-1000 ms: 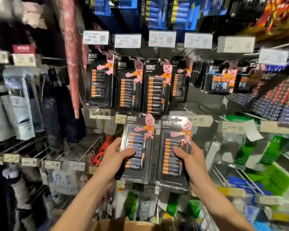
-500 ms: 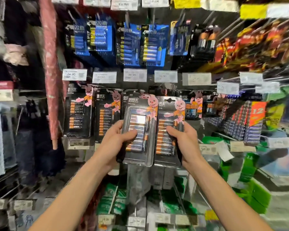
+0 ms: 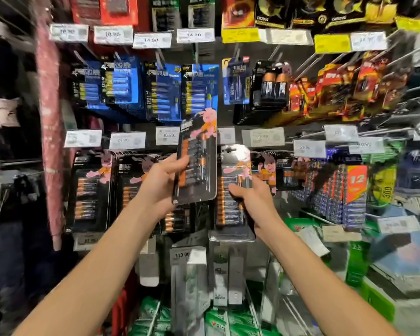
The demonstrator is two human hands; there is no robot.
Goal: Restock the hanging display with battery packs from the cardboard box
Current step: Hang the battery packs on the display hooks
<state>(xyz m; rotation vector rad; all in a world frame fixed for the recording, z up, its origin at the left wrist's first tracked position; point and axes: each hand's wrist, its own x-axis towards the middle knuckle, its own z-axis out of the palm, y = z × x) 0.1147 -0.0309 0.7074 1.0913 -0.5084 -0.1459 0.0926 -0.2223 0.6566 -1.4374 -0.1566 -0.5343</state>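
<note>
My left hand (image 3: 161, 183) grips a black battery pack (image 3: 196, 161) with a pink rabbit on its card, raised and tilted in front of the hanging display. My right hand (image 3: 251, 197) holds a second, similar battery pack (image 3: 230, 202) lower and to the right, upright. Behind them, matching black packs (image 3: 90, 190) hang on pegs in the middle row. The cardboard box is out of view.
Blue battery packs (image 3: 165, 90) hang in the row above, with white price tags (image 3: 127, 140) on the peg ends. A pink folded umbrella (image 3: 50, 132) hangs at the left. Orange and red packs (image 3: 337, 86) fill the right side. Green boxes (image 3: 230, 321) sit below.
The view has tilted upward. My left hand has lifted its pack higher and tilted it, apart from the right-hand pack, which stays lower near the middle row.
</note>
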